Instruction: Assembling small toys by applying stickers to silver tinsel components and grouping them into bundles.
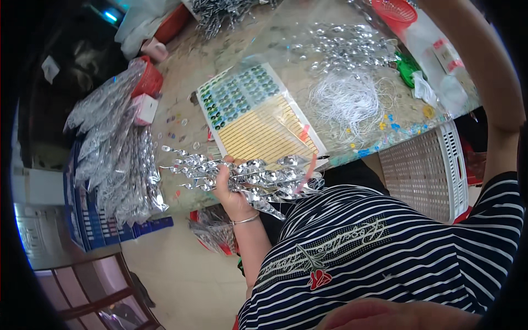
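Note:
My left hand [234, 201], with a bracelet at the wrist, is closed round a bundle of shiny silver twisted spiral ornaments [258, 175]. The bundle lies crosswise at the table's near edge, against my striped shirt. A blurred pink strip [311, 173] crosses its right end. Just beyond lies a sticker sheet [242, 113] with rows of green round stickers and a yellow lined part, under what looks like clear plastic film. My right arm [484, 60] is raised at the right and runs out past the top edge, so my right hand is hidden.
White strings [349, 102] lie in a heap right of the sheet, with loose silver spirals [352, 47] behind them. Bagged silver ornaments [115, 148] hang over the table's left side, near a red basket [148, 77]. A white plastic crate [423, 170] stands below the right edge.

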Demonstrator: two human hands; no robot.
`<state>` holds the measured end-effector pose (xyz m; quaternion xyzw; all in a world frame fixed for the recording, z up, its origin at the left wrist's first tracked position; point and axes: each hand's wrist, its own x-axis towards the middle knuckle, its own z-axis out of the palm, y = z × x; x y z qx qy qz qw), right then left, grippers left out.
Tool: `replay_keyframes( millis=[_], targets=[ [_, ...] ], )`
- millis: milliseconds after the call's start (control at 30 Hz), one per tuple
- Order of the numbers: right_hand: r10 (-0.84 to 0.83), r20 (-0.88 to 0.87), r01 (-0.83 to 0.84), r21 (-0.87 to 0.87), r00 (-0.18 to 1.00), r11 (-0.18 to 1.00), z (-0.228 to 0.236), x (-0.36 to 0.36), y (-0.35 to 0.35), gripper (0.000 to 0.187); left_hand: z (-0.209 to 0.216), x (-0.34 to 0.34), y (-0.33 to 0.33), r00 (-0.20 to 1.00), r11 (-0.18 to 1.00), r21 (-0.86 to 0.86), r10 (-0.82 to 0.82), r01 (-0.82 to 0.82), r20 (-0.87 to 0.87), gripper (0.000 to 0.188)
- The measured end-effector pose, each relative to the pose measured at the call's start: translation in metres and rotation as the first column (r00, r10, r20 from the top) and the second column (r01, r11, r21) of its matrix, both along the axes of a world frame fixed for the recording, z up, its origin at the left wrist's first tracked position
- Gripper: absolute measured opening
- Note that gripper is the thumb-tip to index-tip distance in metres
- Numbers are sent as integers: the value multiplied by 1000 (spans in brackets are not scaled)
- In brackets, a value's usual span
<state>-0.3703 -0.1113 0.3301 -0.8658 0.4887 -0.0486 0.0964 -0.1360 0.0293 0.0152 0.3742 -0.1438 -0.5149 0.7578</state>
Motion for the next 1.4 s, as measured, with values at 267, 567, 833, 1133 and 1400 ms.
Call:
replay_keyframes(
  millis=[267,567,833,1133,1400],
  targets=[
    [50,-165,-44,41,985,998,-41,92,-27,25,-17,25,15,992,995,62,89,-84,-86,32],
    [109,-235,-110,10,966,994,-87,166,-67,32,-27,50,31,987,991,61,125,-119,-104,30],
    [153,-290,-163,-11,945,986,-138,214,-118,38,-17,57,36,975,981,61,191,-185,-113,37],
    [177,-192,-211,-175,965,962,-219,255,-215,45,-16,59,35,987,988,-28,152,-153,-61,52],
    [551,414,-537,-161,725,828,-191,190,-117,48,9,42,19,978,979,-43,195,-198,-73,59]
  ],
)
